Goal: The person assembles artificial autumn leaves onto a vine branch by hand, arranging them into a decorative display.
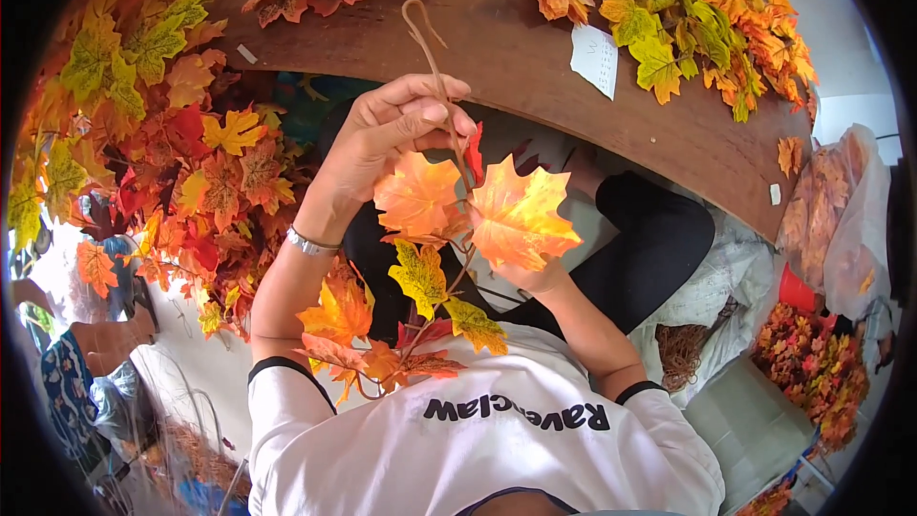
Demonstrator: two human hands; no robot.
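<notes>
one leaf (521,213) partly hides the right hand (535,277); table (516,62) holds leaf bunches (657,24).

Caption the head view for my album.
Left hand holding an orange-and-yellow leafy spray by its brown stem, before a brown table bearing autumn leaves.

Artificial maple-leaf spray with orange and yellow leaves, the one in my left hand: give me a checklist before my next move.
1. Left hand closed on the thin brown stem of the orange-and-yellow maple-leaf spray: ok.
2. Stem tip straight: not ok, it bends back in a hook.
3. Right hand gripping: cannot tell, a large pointed orange leaf hides its fingers.
4. Lower leaves clear of the white T-shirt with black sleeve bands: cannot tell, they overlap it in view.
5. White paper slip on the brown wooden table uncovered by the spray: ok.
</notes>
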